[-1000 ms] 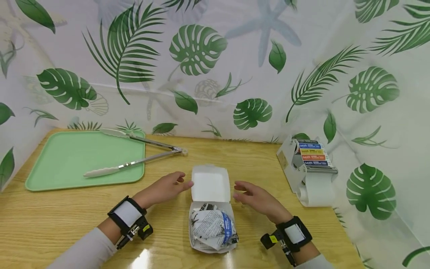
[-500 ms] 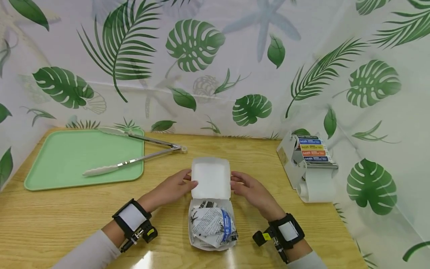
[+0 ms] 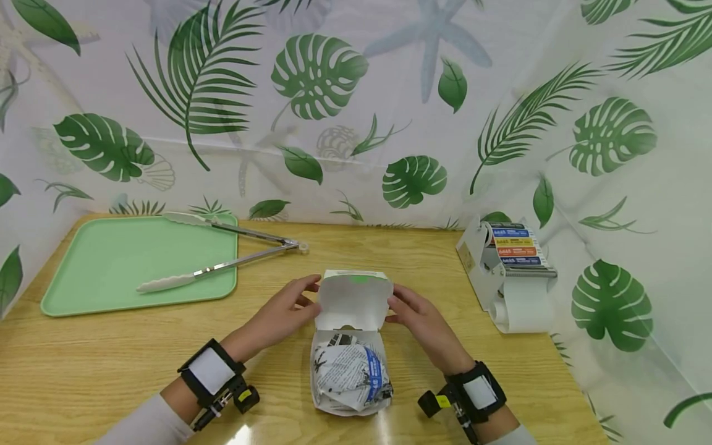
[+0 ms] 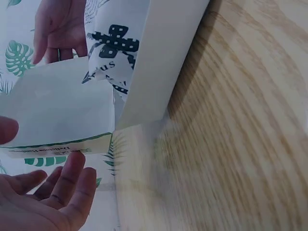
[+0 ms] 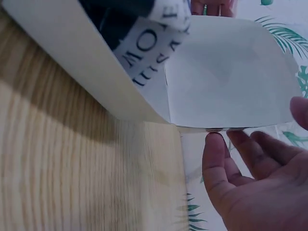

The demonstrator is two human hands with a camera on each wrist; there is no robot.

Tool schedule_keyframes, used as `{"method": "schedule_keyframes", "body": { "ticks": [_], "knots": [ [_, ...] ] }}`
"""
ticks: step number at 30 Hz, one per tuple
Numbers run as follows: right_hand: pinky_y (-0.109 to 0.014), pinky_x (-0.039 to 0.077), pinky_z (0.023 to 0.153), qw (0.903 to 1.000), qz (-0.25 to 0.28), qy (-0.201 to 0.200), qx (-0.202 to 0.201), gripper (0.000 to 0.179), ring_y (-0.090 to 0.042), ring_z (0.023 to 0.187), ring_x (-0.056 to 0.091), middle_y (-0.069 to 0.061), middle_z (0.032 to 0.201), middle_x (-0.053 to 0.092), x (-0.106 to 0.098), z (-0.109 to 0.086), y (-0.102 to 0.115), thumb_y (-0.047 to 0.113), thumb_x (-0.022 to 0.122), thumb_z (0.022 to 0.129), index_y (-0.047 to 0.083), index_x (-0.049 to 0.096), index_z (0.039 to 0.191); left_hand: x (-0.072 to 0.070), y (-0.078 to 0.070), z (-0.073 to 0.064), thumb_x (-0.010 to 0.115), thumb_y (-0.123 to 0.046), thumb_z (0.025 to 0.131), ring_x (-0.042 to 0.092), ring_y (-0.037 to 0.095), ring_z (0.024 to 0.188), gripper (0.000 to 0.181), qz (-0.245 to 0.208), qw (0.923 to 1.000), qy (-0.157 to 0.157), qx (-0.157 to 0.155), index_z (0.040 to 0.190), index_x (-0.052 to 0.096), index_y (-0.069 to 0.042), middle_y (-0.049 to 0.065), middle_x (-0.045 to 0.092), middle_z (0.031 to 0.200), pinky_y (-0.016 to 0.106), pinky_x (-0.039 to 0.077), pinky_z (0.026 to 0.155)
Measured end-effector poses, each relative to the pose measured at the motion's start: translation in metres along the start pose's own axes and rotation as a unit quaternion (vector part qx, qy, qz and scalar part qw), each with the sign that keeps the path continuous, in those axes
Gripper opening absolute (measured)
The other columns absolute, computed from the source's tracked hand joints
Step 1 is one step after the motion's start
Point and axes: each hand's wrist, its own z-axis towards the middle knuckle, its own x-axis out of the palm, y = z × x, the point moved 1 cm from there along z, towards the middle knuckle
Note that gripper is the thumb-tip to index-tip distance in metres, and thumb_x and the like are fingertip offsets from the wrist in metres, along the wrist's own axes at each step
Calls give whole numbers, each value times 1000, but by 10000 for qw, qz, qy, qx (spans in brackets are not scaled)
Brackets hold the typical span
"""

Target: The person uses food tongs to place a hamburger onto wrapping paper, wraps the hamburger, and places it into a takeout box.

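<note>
A white paper burger box (image 3: 356, 300) stands on the table with its lid partly raised from the hinge. In its base lies a burger-like bundle wrapped in printed paper (image 3: 350, 374). My left hand (image 3: 286, 312) holds the lid's left edge, thumb at the front and fingertips (image 4: 74, 161) against the outer side. At the opposite edge my right hand (image 3: 419, 318) holds the lid likewise, its fingertips (image 5: 214, 144) touching the side wall. Printing shows along the lid's rim in the left wrist view.
On the left, a green tray (image 3: 139, 253) lies on the wooden table (image 3: 267, 395), with spread tongs (image 3: 245, 262) across its right side. A label roll dispenser (image 3: 508, 272) stands at the right. A leaf-patterned sheet (image 3: 334, 154) hangs behind.
Both hands have closed in on the lid's sides from beside it. The lid, flat back before, has tilted up toward the person, and its far rim now shows.
</note>
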Motion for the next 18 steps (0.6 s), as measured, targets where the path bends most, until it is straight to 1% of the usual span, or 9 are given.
{"method": "schedule_keyframes", "body": {
  "ticks": [3, 6, 8, 10, 12, 13, 15, 16, 18],
  "knots": [
    [-51, 42, 111, 9993, -260, 199, -154, 59, -32, 136, 49, -13, 153, 46, 0, -12, 4, 40, 52, 106, 11, 38, 156, -1, -2, -8, 59, -20, 103, 56, 28, 120, 60, 204, 9991, 176, 319, 157, 35, -7, 14, 47, 149, 46, 50, 99],
    [-46, 43, 111, 9964, -646, 463, -290, 58, -35, 138, 46, -15, 154, 44, -1, -27, 7, 36, 52, 107, 15, 34, 158, -1, -4, -19, 59, -24, 103, 56, 28, 123, 57, 605, 9956, 433, 561, 155, 39, -11, 10, 47, 151, 48, 49, 101],
    [-42, 44, 110, 9918, -952, 662, -529, 56, -35, 139, 45, -15, 155, 43, -2, -37, 7, 31, 53, 107, 18, 35, 158, -1, -4, -27, 60, -27, 104, 56, 27, 125, 56, 902, 9915, 655, 672, 155, 40, -14, 8, 46, 152, 48, 50, 101],
    [-42, 46, 109, 9850, -1240, 836, -861, 56, -31, 138, 47, -13, 156, 42, -2, -48, 5, 27, 55, 106, 23, 35, 158, -1, -4, -36, 60, -31, 103, 57, 26, 125, 57, 1249, 9862, 841, 694, 155, 40, -18, 5, 46, 152, 47, 51, 98],
    [-45, 47, 107, 9786, -1476, 895, -1123, 58, -30, 137, 48, -11, 158, 40, 0, -58, 0, 25, 58, 105, 24, 35, 158, 2, -3, -45, 63, -33, 102, 58, 25, 125, 61, 1579, 9799, 948, 769, 156, 38, -18, 5, 46, 152, 45, 52, 97],
    [-46, 48, 106, 9769, -1544, 907, -1170, 59, -31, 137, 49, -11, 159, 38, 2, -63, -3, 24, 59, 104, 25, 34, 158, 4, -2, -49, 65, -33, 101, 58, 25, 125, 64, 1677, 9778, 988, 773, 157, 36, -18, 5, 45, 153, 44, 52, 97],
    [-47, 51, 102, 9769, -1607, 897, -1090, 63, -34, 137, 49, -11, 161, 35, 9, -72, -10, 26, 60, 103, 27, 31, 159, 9, 1, -57, 69, -33, 98, 58, 23, 125, 74, 1736, 9763, 1065, 730, 160, 29, -21, 5, 42, 154, 42, 53, 97],
    [-46, 52, 100, 9771, -1628, 882, -1049, 64, -37, 136, 49, -13, 162, 33, 13, -76, -14, 27, 60, 103, 27, 30, 160, 11, 3, -61, 71, -32, 96, 59, 22, 123, 80, 1704, 9765, 1108, 723, 161, 25, -22, 5, 40, 155, 40, 53, 96],
    [-44, 54, 97, 9791, -1630, 849, -870, 66, -45, 133, 51, -17, 163, 31, 22, -82, -19, 30, 59, 103, 26, 27, 161, 16, 8, -66, 76, -28, 93, 59, 20, 121, 94, 1434, 9798, 1229, 664, 163, 14, -25, 4, 33, 158, 36, 54, 94]
  ]
}}
